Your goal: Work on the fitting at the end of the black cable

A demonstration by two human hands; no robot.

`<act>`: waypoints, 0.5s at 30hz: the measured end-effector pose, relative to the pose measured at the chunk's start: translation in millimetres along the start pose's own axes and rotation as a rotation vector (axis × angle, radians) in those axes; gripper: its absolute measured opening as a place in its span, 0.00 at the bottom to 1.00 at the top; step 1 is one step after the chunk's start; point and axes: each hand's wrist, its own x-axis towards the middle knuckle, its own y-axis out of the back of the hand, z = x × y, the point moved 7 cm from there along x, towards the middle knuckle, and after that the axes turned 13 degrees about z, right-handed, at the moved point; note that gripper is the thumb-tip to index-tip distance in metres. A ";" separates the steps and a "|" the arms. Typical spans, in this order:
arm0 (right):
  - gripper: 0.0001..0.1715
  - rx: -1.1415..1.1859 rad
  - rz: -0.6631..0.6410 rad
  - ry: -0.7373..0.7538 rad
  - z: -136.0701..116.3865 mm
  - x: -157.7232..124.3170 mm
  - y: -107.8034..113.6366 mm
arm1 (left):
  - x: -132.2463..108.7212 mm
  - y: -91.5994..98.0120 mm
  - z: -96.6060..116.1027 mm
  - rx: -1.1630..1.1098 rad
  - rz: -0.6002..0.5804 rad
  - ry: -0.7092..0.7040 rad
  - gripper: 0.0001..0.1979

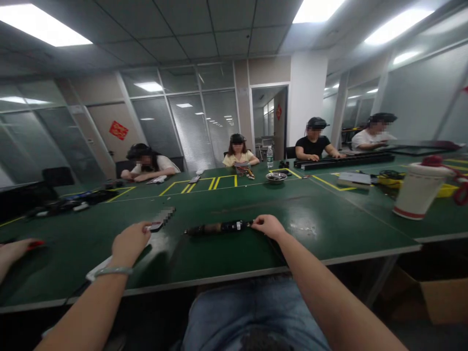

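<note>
An office with glass partitions and ceiling lights is seen, filled by a wide green table (226, 253) marked with yellow lines. On the near part of that table a long dark cylindrical tool with a brownish middle section (218, 227) is laid flat, its long axis running left to right across the view. Its right end is touched by the right hand (268, 226), whose fingers are curled about the tip in a light pinch; the rest of the tool extends away from those fingers toward the left. The left hand (129, 242) is held well apart from the tool's left end, its fingers closed on a small flat object (158, 224) that is blurred and cannot be identified. The right hand is thus the nearer one. A white sheet (98, 269) under the left wrist is largely hidden. Another person's hand (14, 248) is cut off at the left edge. Farther off, a white bucket-like container (419, 190), a metal bowl (276, 177) and four seated people (238, 152) are seen.
</note>
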 end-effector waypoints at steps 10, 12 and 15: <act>0.10 -0.034 -0.020 -0.002 -0.5 0.1 -1.1 | 2.5 -45.9 31.2 0.217 -0.100 -0.132 0.18; 0.10 -0.039 -0.024 -0.004 -0.6 -0.2 -0.9 | -4.4 -43.3 36.3 0.260 -0.053 -0.145 0.19; 0.09 -0.031 -0.032 -0.005 0.3 -0.5 -0.5 | -13.8 -35.7 44.2 0.283 -0.058 -0.114 0.19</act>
